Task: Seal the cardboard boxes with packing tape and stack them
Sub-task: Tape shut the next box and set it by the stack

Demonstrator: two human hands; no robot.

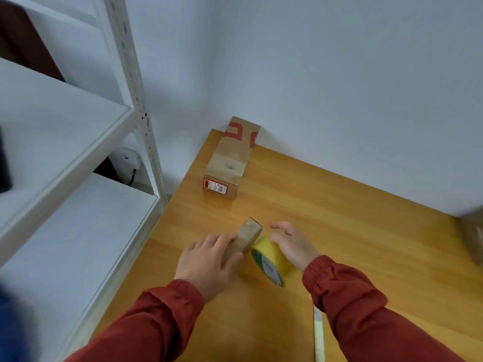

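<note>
Wooden table (366, 231) meets a pale wall. On it stands the small box (247, 237), gripped by the left hand (209, 259), fingers together. Just right of that box, the right hand (292, 246) curls loosely over the tape roll (271, 259). Beyond it lies a larger box (231, 163). Taping seems to be just starting, and nothing is stacked yet.

- The left hand (209, 259) holds a small cardboard box (248, 237) on the wooden desk (352, 231), fingers over its top.
- A yellow tape roll (270, 259) stands on edge, touching that box's right side.
- The right hand (292, 244) lies over the roll, fingers loosely bent; its grip is unclear.
- A longer cardboard box (231, 163) with red print lies near the wall.
- White metal shelving (78, 131) stands left of the desk.
</note>
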